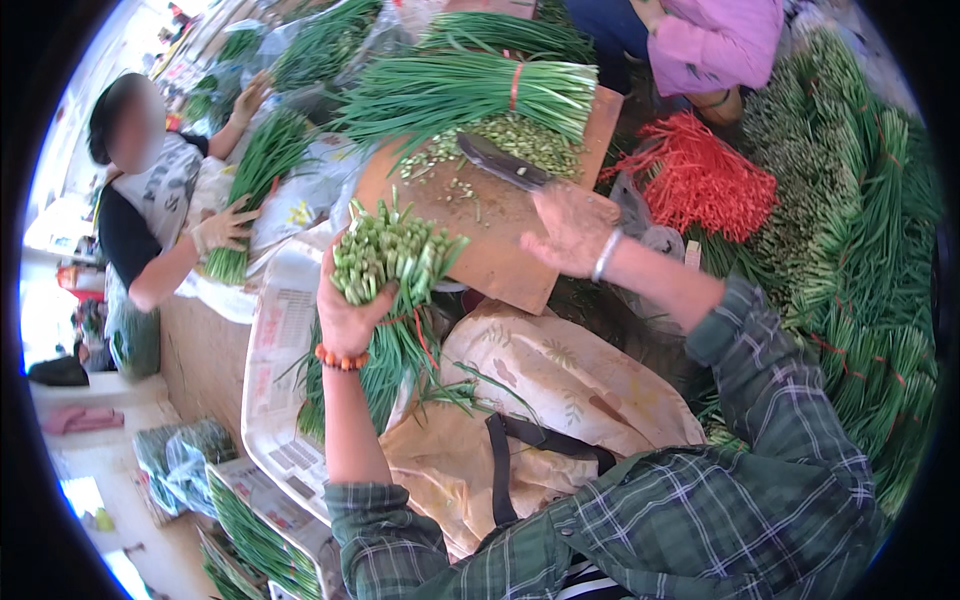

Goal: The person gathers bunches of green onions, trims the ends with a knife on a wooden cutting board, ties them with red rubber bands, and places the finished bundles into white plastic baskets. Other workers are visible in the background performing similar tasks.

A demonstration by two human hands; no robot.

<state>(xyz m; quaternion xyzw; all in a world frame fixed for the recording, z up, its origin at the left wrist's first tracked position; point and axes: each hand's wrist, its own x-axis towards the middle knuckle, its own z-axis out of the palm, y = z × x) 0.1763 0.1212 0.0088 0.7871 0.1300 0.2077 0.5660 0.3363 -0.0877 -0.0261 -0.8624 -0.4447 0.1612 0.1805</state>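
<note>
My left hand (349, 311) grips a bunch of long green stalks, likely garlic chives (394, 255), near its pale cut ends, which point up; its leaves hang below, with red ties around them. At the right side of the wooden board (487, 255), my right hand (574, 232) is on the handle of a knife (501, 161), its thumb apart. The dark blade points to the upper left over the board. Chopped stalk ends (495, 142) lie beyond the blade, beside a large tied bunch (480, 94).
A white plastic crate (259, 352) stands left of my left forearm. Red ties (697, 180) are heaped right of the board, and many green bunches (862, 300) pile up at the right. A gloved person (161, 195) handles a bunch at the left; another person (712, 45) is at the top right.
</note>
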